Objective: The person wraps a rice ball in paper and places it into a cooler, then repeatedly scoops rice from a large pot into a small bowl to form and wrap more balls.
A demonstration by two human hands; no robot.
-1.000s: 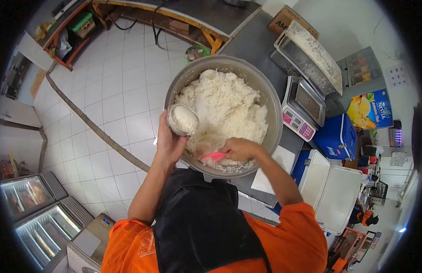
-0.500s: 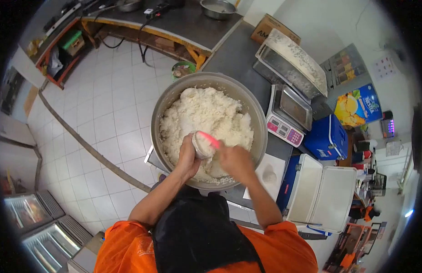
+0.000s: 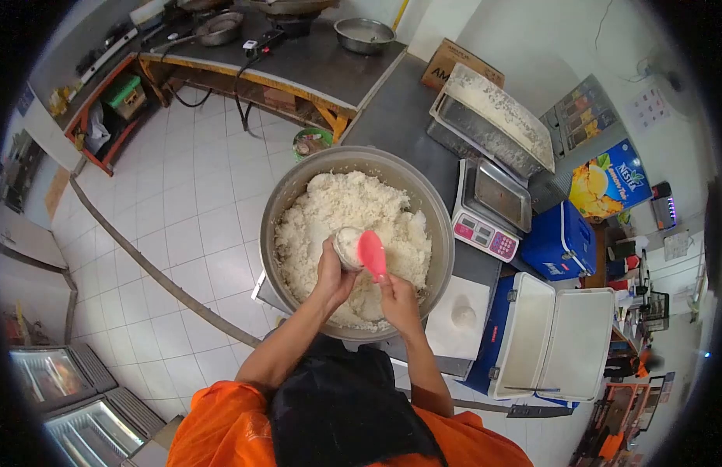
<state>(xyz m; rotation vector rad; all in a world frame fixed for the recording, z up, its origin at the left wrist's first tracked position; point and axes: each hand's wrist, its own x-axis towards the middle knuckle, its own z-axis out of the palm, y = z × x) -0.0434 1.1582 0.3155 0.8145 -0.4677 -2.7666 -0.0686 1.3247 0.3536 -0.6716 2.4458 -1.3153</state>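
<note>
A large round metal pot point(image 3: 443, 268) full of white cooked rice point(image 3: 341, 194) stands in front of me. Over the rice, my left hand point(image 3: 334, 274) is closed around a small clear cup point(image 3: 345, 247) with rice in it, tilted toward the right. My right hand point(image 3: 401, 302) grips the handle of a pink rice paddle point(image 3: 372, 253). The paddle's broad blade lies at the cup's mouth, hiding part of it; whether they touch I cannot tell.
To the right are a digital scale point(image 3: 485, 235) with a metal tray, a white sheet point(image 3: 457, 300) bearing a small pale mound, and an open cooler point(image 3: 524, 335). Beyond stand a closed blue cooler point(image 3: 559, 241) and a large metal container point(image 3: 493, 117). A green-rimmed bin point(image 3: 313, 140) sits behind the pot.
The paddle has turned from edge-on across the cup to showing its broad blade, pointing up. My right hand has moved lower in the view. The cup stays in my left hand.
</note>
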